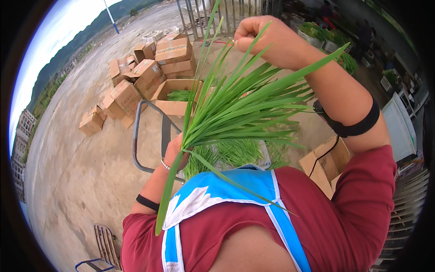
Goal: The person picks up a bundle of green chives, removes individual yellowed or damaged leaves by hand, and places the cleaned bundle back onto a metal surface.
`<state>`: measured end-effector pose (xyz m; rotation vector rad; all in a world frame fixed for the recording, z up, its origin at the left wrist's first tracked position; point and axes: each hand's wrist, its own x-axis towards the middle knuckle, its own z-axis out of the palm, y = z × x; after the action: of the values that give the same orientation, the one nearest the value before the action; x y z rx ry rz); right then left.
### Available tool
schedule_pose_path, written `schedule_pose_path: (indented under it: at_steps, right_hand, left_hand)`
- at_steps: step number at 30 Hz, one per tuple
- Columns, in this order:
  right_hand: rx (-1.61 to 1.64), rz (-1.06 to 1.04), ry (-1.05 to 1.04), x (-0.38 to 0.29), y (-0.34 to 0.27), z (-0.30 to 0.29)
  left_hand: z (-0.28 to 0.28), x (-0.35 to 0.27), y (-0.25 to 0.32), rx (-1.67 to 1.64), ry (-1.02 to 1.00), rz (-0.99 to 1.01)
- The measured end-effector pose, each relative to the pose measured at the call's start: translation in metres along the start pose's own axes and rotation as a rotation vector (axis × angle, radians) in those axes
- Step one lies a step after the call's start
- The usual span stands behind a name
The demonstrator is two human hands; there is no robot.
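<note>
A fanned bunch of long flat green leaves (pixel 238 105), like garlic chives, rises in front of my chest. Its narrow lower end is in my left hand (pixel 176 151), partly hidden by the leaves. Raised above the bunch at the upper right is my right hand (pixel 258 40), its fingers curled in; whether it pinches a thin leaf cannot be told. Below the bunch, more green leaves (pixel 239 151) lie on a light tray (pixel 266 154) before me, partly covered by my blue apron.
Cardboard boxes (pixel 173 51) are piled ahead to the left; an open box (pixel 175 107) holds more greens. A metal-framed chair (pixel 136 136) stands at my left, another chair (pixel 105 241) lower left. An open carton (pixel 326 163) is at right. Two people are in the dark area behind crates of greens.
</note>
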<state>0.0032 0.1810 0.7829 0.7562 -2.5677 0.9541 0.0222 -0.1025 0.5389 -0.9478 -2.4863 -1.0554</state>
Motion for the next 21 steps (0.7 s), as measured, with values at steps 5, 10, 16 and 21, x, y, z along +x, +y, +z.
schedule_pose_path:
  at_steps: [5,10,16,21]
  right_hand:
    - [0.671,0.094,0.232,-0.011,-0.014,-0.065]
    - [0.709,0.158,0.150,-0.038,-0.019,-0.092]
    - [0.095,0.032,-0.007,-0.048,-0.023,-0.084]
    - [0.074,-0.104,-0.083,-0.043,-0.023,-0.062]
  left_hand:
    - [-0.019,-0.008,-0.008,0.138,0.035,-0.059]
    - [-0.024,-0.006,-0.019,0.219,0.168,-0.020]
    - [-0.031,-0.001,-0.019,0.423,0.311,0.061]
    - [-0.039,0.007,-0.022,0.324,0.418,0.097]
